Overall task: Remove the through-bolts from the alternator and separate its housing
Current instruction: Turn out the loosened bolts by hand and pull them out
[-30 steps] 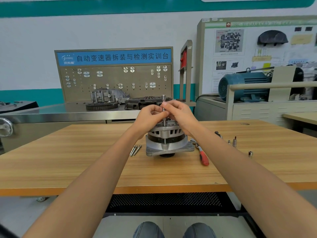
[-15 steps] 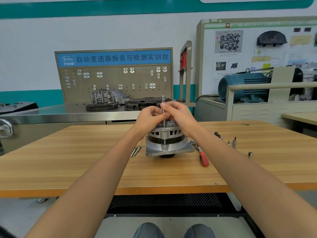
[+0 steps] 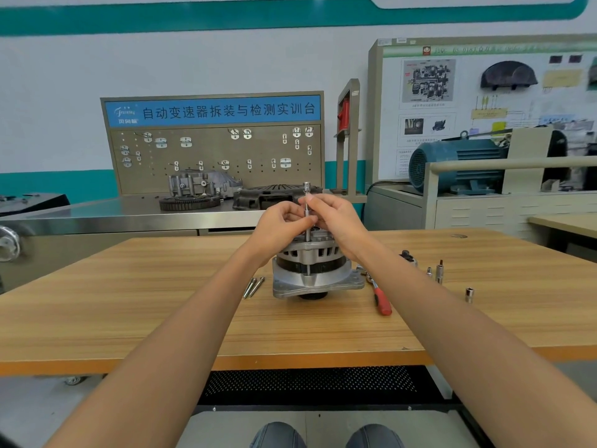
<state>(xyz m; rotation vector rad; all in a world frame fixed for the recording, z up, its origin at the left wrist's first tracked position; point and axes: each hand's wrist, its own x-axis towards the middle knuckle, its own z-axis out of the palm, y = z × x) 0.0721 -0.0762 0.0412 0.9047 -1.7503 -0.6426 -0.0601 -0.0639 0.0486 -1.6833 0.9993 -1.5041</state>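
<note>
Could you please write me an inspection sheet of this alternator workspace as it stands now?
Surface: wooden table, alternator standing at its middle.
Job's things: through-bolt upright, partly out of the housing; two removed bolts lying left of it.
Clutter: red-handled ratchet and loose sockets to the right.
Hands: left hand and right hand both pinch the bolt.
Cables: black cable near the blue motor.
Surroundings: tool pegboard, steel bench with transmission parts.

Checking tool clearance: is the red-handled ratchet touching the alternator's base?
Cannot tell. In the head view, the ratchet head runs behind the right forearm near the alternator base, hiding any contact.
</note>
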